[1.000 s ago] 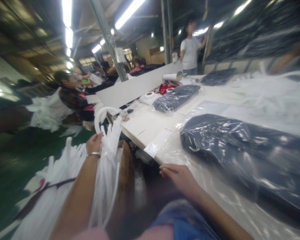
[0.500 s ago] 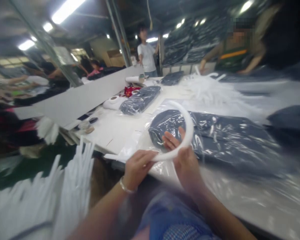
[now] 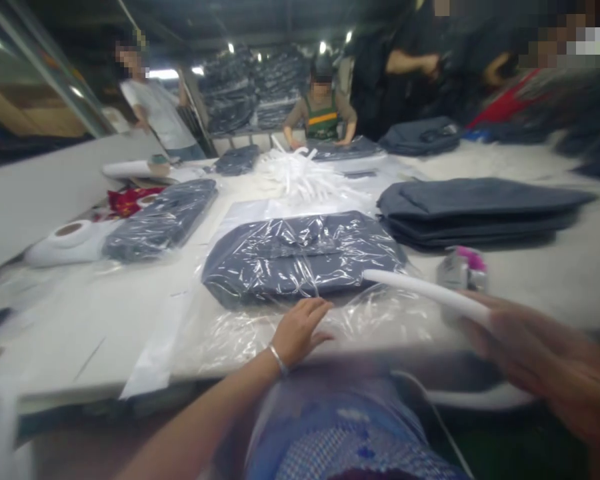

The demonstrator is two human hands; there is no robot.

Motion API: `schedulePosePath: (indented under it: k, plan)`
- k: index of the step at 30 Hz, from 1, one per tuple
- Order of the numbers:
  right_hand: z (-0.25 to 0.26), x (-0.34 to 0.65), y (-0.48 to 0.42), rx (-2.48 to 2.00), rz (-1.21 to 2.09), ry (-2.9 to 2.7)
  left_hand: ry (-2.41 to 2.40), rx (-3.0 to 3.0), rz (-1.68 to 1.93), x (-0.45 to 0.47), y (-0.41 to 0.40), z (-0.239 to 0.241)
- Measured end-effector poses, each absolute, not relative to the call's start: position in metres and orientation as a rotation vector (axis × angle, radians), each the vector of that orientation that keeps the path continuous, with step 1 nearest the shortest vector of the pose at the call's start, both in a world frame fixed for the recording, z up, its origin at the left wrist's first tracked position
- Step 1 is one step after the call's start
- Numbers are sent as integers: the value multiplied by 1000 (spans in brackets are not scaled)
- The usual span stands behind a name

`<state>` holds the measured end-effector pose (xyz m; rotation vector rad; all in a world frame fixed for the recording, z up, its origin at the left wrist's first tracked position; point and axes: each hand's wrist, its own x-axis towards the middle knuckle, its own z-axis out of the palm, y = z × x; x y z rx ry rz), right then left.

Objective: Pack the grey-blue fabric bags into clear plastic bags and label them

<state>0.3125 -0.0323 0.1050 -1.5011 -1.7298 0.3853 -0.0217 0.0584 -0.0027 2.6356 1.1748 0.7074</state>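
Long white worktable (image 3: pixel 67 330) in a big, dim workroom, strip lights at back. White partition (image 3: pixel 25 180) along the L side; by it a white roll (image 3: pixel 70 232), a red item (image 3: pixel 130 201) & a bagged dark bundle. Mid-table, nearest the wearer: a dark grey folded item (image 3: pixel 300 257) in clear plastic, bag's slack end toward the wearer. Behind it, a heap of white strips (image 3: pixel 300 175); to R, a dark folded stack (image 3: pixel 485 210). Co-workers stand opposite, incl. one in a green apron (image 3: pixel 323 119) w/ orange stripe.

L hand (image 3: pixel 300 330), w/ bracelet, is at the bag's near edge: fingers straight & close together, thumb apart; can't tell if it touches plastic. R hand (image 3: pixel 540 353) grips a white tube (image 3: pixel 425 290), whose tip is in front of the bag's R end. R fingers blurred, exact pose unclear; hand hides the tube's middle. Small pink-topped object (image 3: pixel 464 270) beyond, partly hidden & blurry. Far R people cut off by frame.
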Motion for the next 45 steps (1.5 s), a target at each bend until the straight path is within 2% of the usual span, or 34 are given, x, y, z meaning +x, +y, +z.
schedulePosePath:
  k: [3,7,10,14,19,22,25,28,33,38,45]
  plan:
    - [97,330,-64,-1639,405,-1821,1236,2858,657,-20,60,-41]
    - [86,334,-89,-1508,569,-1915,1261,2984,724,-30,66,-58]
    - [84,320,-91,-1416,650,-2069,1132,2952,853,-35,74,-49]
    - [84,283,-77,-1326,734,-2254,1308,2722,926,-31,95,-8]
    - [80,217,-43,-1211,750,-2426,1412,2734,514,-22,134,51]
    - [68,174,-27,-1226,598,-2564,1280,2941,139,-18,146,56]
    - [52,130,-22,-1057,500,-2677,1277,2989,-154,-17,152,46]
    - [43,91,-25,-825,462,-2787,1331,2939,-249,-19,166,46]
    - [49,47,-35,-436,399,-2860,1227,2909,-320,-21,209,76]
    - [34,44,-18,-813,462,-2780,1066,2891,-418,-18,232,92]
    - [18,146,38,-1051,345,-2781,1034,2848,-463,-16,231,94]
